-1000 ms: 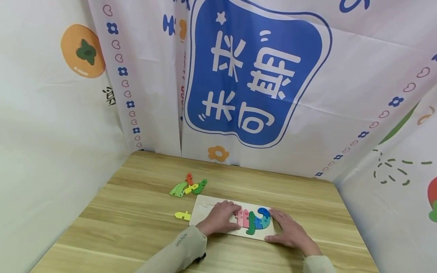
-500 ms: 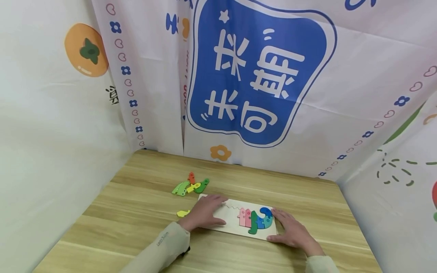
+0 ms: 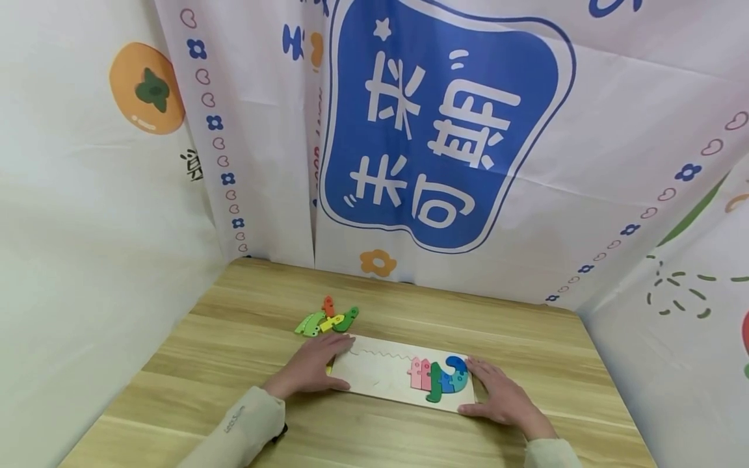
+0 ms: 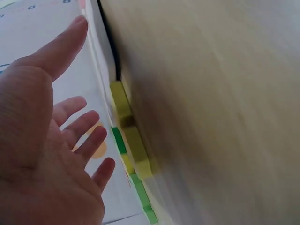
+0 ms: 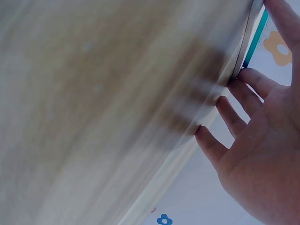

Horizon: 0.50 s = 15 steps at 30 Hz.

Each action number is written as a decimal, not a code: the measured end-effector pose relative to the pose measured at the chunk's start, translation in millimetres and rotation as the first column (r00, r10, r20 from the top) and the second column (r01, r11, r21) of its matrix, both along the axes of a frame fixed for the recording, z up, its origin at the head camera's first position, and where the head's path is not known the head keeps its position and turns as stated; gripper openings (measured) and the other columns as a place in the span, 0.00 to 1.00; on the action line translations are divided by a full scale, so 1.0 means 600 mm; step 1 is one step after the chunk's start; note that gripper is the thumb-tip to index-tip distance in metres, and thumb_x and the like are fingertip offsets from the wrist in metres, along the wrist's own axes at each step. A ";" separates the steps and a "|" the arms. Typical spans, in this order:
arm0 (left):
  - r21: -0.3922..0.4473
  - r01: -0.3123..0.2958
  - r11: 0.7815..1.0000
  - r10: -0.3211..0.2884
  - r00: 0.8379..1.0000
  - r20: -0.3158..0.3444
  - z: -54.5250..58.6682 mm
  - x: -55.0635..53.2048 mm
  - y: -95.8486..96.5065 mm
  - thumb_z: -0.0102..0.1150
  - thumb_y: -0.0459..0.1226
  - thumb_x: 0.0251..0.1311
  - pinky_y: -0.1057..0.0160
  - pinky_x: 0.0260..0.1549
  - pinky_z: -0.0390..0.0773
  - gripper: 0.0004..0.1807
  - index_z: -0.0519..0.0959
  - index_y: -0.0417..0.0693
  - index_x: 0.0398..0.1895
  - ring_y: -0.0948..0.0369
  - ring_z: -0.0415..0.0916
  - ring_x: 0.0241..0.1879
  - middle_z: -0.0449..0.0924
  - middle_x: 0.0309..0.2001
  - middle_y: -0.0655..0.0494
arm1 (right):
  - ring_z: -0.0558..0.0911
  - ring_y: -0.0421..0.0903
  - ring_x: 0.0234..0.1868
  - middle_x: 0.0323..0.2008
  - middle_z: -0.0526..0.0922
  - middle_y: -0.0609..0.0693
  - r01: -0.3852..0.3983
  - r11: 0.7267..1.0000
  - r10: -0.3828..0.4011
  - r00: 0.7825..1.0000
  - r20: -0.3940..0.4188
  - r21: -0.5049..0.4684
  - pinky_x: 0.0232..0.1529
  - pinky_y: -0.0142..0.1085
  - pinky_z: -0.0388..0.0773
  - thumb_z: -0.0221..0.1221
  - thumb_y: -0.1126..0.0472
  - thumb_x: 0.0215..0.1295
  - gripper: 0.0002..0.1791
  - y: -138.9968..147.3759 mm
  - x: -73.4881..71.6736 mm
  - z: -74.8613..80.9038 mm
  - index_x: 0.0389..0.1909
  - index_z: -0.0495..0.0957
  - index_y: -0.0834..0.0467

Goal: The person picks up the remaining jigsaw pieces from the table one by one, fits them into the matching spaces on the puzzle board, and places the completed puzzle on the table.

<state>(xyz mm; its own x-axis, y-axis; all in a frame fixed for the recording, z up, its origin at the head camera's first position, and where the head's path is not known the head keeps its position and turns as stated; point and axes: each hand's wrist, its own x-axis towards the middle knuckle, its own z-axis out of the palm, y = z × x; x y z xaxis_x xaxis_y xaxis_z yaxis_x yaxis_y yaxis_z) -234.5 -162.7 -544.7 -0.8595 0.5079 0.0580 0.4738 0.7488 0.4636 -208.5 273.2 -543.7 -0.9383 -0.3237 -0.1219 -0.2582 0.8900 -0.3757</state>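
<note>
Under left hand (image 3: 309, 366), yellow piece (image 4: 138, 152) mostly hidden, head view.

Puzzle board (image 3: 379, 374) on the table (image 3: 421, 439)

The bare left hand (image 3: 309, 366) moved from beside the pink puzzle pieces (image 3: 416, 375) to the pale rectangular wooden board's (image 3: 377, 374) left end.

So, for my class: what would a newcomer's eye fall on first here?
Probably the big white-lettered blue emblem on the back curtain. Next, perhaps, the pale puzzle board on the wooden table, with pink, green and blue pieces at its right end and the left hand and right hand at opposite ends. Bright loose pieces lie just past its far left corner.
</note>
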 end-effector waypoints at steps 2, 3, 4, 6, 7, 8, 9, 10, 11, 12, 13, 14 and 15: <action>-0.014 0.008 1.000 -0.008 1.000 0.016 0.000 0.000 -0.005 0.73 0.59 0.56 0.33 0.74 0.56 0.49 0.67 0.49 0.77 0.40 0.59 0.77 0.66 0.76 0.46 | 0.63 0.67 0.76 0.78 0.64 0.58 0.002 1.000 -0.002 1.000 0.004 -0.003 0.68 0.69 0.65 0.74 0.31 0.50 0.60 0.000 0.000 0.001 0.78 0.64 0.58; -0.018 0.012 1.000 -0.012 1.000 0.026 0.000 0.000 -0.007 0.73 0.59 0.56 0.33 0.74 0.56 0.49 0.67 0.48 0.77 0.40 0.59 0.77 0.66 0.76 0.45 | 0.63 0.68 0.76 0.78 0.64 0.58 0.002 1.000 -0.002 1.000 0.004 -0.003 0.68 0.69 0.65 0.74 0.31 0.50 0.60 0.001 0.000 0.002 0.78 0.63 0.58; -0.024 0.015 1.000 -0.015 0.999 0.032 0.001 0.000 -0.007 0.73 0.59 0.57 0.33 0.74 0.56 0.49 0.67 0.47 0.77 0.40 0.59 0.77 0.66 0.76 0.44 | 0.63 0.68 0.76 0.78 0.64 0.58 0.003 1.000 -0.003 1.000 0.004 -0.005 0.68 0.70 0.64 0.74 0.31 0.50 0.59 0.001 0.000 0.002 0.78 0.63 0.58; -0.031 0.019 0.999 -0.017 0.999 0.050 0.002 -0.001 -0.008 0.72 0.59 0.58 0.33 0.74 0.57 0.49 0.67 0.46 0.77 0.39 0.59 0.77 0.66 0.76 0.43 | 0.63 0.68 0.76 0.78 0.64 0.59 0.004 1.000 -0.004 1.000 0.004 -0.012 0.68 0.70 0.64 0.74 0.32 0.50 0.59 0.001 0.001 0.003 0.78 0.64 0.58; -0.034 0.021 0.999 -0.019 0.998 0.056 0.003 -0.001 -0.008 0.72 0.59 0.58 0.33 0.74 0.57 0.49 0.67 0.46 0.77 0.39 0.59 0.77 0.66 0.76 0.43 | 0.63 0.68 0.76 0.78 0.64 0.59 0.006 1.000 -0.006 1.000 0.006 -0.018 0.69 0.70 0.64 0.74 0.32 0.50 0.59 0.001 0.002 0.004 0.78 0.64 0.58; -0.035 0.023 0.999 -0.020 0.998 0.060 0.004 -0.001 -0.008 0.72 0.59 0.58 0.33 0.74 0.57 0.49 0.67 0.45 0.77 0.39 0.58 0.77 0.65 0.76 0.43 | 0.63 0.69 0.76 0.78 0.64 0.60 0.006 1.000 -0.006 1.000 0.005 -0.021 0.68 0.70 0.64 0.74 0.32 0.50 0.59 0.001 0.003 0.003 0.78 0.64 0.58; -0.038 0.022 0.999 -0.019 0.998 0.063 0.003 -0.001 -0.008 0.72 0.59 0.58 0.34 0.74 0.57 0.49 0.67 0.45 0.77 0.39 0.58 0.77 0.65 0.76 0.43 | 0.63 0.69 0.76 0.78 0.64 0.60 0.005 1.000 -0.005 1.000 0.004 -0.023 0.68 0.70 0.64 0.74 0.32 0.50 0.59 0.000 0.004 0.003 0.78 0.64 0.58; -0.041 0.021 0.999 -0.019 0.998 0.066 0.002 -0.001 -0.009 0.72 0.59 0.58 0.34 0.74 0.57 0.49 0.67 0.45 0.77 0.39 0.58 0.77 0.65 0.76 0.43 | 0.62 0.69 0.76 0.78 0.64 0.60 0.006 1.000 -0.006 1.000 0.005 -0.024 0.68 0.70 0.64 0.74 0.32 0.50 0.59 0.000 0.004 0.003 0.78 0.64 0.58; -0.043 0.021 0.999 -0.017 0.997 0.071 0.001 -0.001 -0.009 0.71 0.59 0.58 0.34 0.74 0.57 0.49 0.67 0.45 0.77 0.39 0.57 0.77 0.65 0.77 0.43 | 0.62 0.69 0.76 0.78 0.64 0.60 0.005 1.000 -0.005 1.000 0.004 -0.024 0.68 0.71 0.64 0.74 0.32 0.50 0.59 0.000 0.005 0.002 0.78 0.64 0.58; -0.041 0.021 0.999 -0.017 0.997 0.078 -0.001 -0.001 -0.009 0.71 0.59 0.58 0.34 0.74 0.57 0.49 0.66 0.45 0.77 0.39 0.57 0.77 0.65 0.77 0.43 | 0.62 0.69 0.76 0.78 0.64 0.60 0.005 1.000 -0.005 1.000 0.005 -0.024 0.68 0.71 0.64 0.74 0.32 0.50 0.59 0.001 0.005 0.001 0.78 0.63 0.58; -0.041 0.021 0.999 -0.018 0.996 0.083 -0.002 -0.001 -0.010 0.71 0.59 0.59 0.34 0.74 0.57 0.49 0.66 0.45 0.78 0.39 0.56 0.78 0.64 0.77 0.43 | 0.62 0.69 0.77 0.78 0.64 0.60 0.006 1.000 -0.005 1.000 0.006 -0.020 0.69 0.71 0.64 0.74 0.31 0.50 0.59 0.001 0.005 0.000 0.78 0.63 0.58; -0.038 0.022 0.999 -0.018 0.996 0.089 -0.003 -0.001 -0.011 0.71 0.59 0.59 0.34 0.74 0.57 0.49 0.66 0.44 0.78 0.38 0.56 0.78 0.64 0.77 0.43 | 0.62 0.69 0.77 0.78 0.64 0.59 0.005 1.000 -0.005 1.000 0.005 -0.016 0.69 0.70 0.64 0.74 0.31 0.50 0.60 0.001 0.004 0.000 0.78 0.63 0.58; -0.036 0.022 0.999 -0.018 0.995 0.093 -0.003 0.000 -0.011 0.70 0.59 0.59 0.34 0.74 0.57 0.49 0.66 0.45 0.78 0.38 0.55 0.78 0.64 0.77 0.43 | 0.62 0.69 0.76 0.78 0.64 0.59 0.004 1.000 -0.004 1.000 0.003 -0.013 0.68 0.70 0.64 0.74 0.31 0.50 0.60 0.001 0.003 -0.001 0.78 0.63 0.57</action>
<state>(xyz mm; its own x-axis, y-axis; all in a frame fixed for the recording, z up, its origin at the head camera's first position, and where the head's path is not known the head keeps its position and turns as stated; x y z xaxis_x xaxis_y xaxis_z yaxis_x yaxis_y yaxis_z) -234.8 -169.3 -546.7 -0.8500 0.5253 -0.0410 0.4448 0.7572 0.4783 -206.6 273.8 -544.3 -0.9394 -0.3211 -0.1202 -0.2533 0.8862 -0.3879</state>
